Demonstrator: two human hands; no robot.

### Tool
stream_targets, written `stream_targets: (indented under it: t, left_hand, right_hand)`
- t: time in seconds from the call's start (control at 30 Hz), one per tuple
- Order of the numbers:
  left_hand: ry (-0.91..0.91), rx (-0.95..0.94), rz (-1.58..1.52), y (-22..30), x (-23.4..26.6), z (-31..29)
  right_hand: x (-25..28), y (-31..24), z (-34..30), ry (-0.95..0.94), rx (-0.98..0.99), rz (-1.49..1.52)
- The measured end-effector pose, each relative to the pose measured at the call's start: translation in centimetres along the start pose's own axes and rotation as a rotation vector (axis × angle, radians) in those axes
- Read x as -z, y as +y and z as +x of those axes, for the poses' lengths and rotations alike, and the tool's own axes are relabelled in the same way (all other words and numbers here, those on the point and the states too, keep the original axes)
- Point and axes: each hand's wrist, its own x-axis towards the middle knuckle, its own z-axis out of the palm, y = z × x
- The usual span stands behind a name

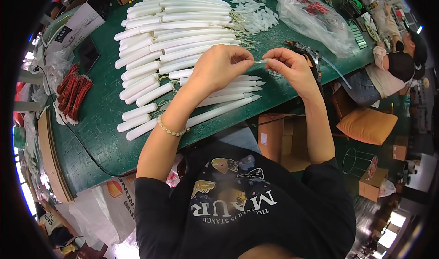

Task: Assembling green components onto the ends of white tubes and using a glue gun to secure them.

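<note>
My left hand (220, 67) and my right hand (292, 68) meet above the table's front part, thumbs and fingertips pinched. Between them is a small translucent whitish piece (261, 61), its ends hidden by the fingers; it resembles the loose flame-shaped tips (258, 16) piled farther back. Under my left wrist lie white candle sticks (224, 104), several with pointed flame tips fitted at their right ends. Many more white candle sticks (183, 26) are stacked in rows behind, thin wires showing at their ends. Just right of my right hand is a hot glue gun (302, 48) with a translucent glue stick (336, 71).
Red wire bundles (73, 94) and a dark phone-like slab (89, 53) lie on the green table (107, 145) at left. A clear plastic bag (315, 19) with red pieces sits back right. An open cardboard box (283, 142) stands below the edge. Another person (398, 67) sits at right.
</note>
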Motion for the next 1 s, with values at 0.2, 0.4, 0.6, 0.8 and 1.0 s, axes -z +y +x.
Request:
stream_targets:
  t: [0.2, 0.4, 0.6, 0.8, 1.0]
  left_hand:
    - [0.0, -0.017, -0.004, -0.3, -0.2, 0.1]
    - [-0.033, 0.005, -0.034, -0.6, -0.2, 0.3]
    - [-0.025, -0.04, -0.067, -0.3, -0.3, 0.1]
    - [0.003, -0.055, -0.023, -0.2, -0.6, 0.0]
    - [0.017, -0.044, -0.023, -0.5, -0.9, 0.0]
  right_hand:
    - [-0.1, 0.1, 0.1, 0.01, 0.0, 0.014]
    - [-0.4, 0.4, 0.0, 0.032, 0.014, 0.066]
    - [-0.3, 0.6, 0.1, 0.023, -0.012, 0.093]
    - [-0.5, 0.6, 0.0, 0.0, -0.037, 0.113]
    - [-1.2, 0.5, -0.1, 0.011, -0.036, 0.084]
